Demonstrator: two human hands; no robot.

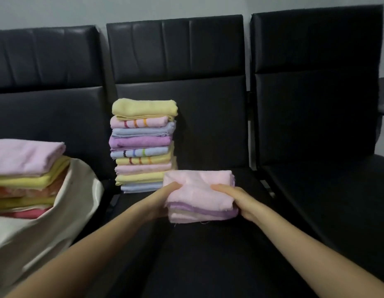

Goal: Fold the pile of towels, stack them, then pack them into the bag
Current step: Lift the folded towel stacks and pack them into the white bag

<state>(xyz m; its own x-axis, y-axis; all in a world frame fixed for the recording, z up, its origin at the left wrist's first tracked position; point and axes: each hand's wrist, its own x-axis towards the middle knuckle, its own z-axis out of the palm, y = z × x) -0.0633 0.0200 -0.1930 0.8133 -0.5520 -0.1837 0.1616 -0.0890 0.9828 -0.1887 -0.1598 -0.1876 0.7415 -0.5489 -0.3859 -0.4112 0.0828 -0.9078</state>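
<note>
Pink towelling is filling my hands: I am gripping a small bundle of folded towels (200, 196), pink on top with purple and cream layers beneath. My left hand (163, 203) is clasping its left side, thumb on top, and my right hand (236, 201) is clasping its right side. I am holding it over the black padded seat (208, 254). Just behind it, a tall stack of folded towels (143, 145) is standing on the seat. At my left, a cream bag (57, 222) is holding more folded towels (25, 175).
</note>
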